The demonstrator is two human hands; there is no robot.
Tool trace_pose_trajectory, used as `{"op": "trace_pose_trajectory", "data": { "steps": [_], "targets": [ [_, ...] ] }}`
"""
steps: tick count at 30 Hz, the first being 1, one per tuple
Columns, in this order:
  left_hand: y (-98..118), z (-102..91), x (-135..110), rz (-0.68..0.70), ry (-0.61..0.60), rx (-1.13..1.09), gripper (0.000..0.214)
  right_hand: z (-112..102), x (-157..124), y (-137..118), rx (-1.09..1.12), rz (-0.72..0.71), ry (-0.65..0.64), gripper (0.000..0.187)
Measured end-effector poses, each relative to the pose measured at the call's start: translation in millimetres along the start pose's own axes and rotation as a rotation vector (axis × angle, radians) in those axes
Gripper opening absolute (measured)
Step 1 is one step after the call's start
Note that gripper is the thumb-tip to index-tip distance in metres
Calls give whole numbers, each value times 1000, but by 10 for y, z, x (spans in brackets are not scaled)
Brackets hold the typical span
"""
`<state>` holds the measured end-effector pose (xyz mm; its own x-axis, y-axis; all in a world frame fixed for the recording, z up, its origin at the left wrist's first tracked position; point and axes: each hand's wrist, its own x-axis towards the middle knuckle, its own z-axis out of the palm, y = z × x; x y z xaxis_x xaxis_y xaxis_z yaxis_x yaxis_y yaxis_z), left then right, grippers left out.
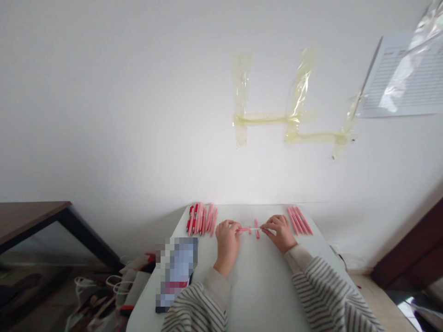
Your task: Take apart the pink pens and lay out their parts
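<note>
My left hand (227, 240) pinches a pink pen barrel (245, 229) above the white table. A thin white pen refill (255, 228) runs in line with the barrel, its right end between the fingertips of my right hand (279, 231). Whether the refill's left tip sits inside the barrel is too small to tell. Behind them, another pink pen part (256, 231) lies on the tabletop, partly crossed by the refill.
Several pink and red pens (201, 220) lie at the table's back left, and several pink pens (299, 220) at the back right. A blurred-out phone-like object (177, 274) lies by the left edge of the table (266, 295). Cables and bags clutter the floor at left.
</note>
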<state>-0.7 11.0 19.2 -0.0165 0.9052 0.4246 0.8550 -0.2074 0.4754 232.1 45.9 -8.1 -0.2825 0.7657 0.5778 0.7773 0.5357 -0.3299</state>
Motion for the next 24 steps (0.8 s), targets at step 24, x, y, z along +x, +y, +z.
{"op": "trace_pose_trajectory", "data": {
  "steps": [24],
  "targets": [
    [73, -27, 15, 17, -18, -106, 8, -22, -3, 9, 18, 11, 71, 28]
  ]
}}
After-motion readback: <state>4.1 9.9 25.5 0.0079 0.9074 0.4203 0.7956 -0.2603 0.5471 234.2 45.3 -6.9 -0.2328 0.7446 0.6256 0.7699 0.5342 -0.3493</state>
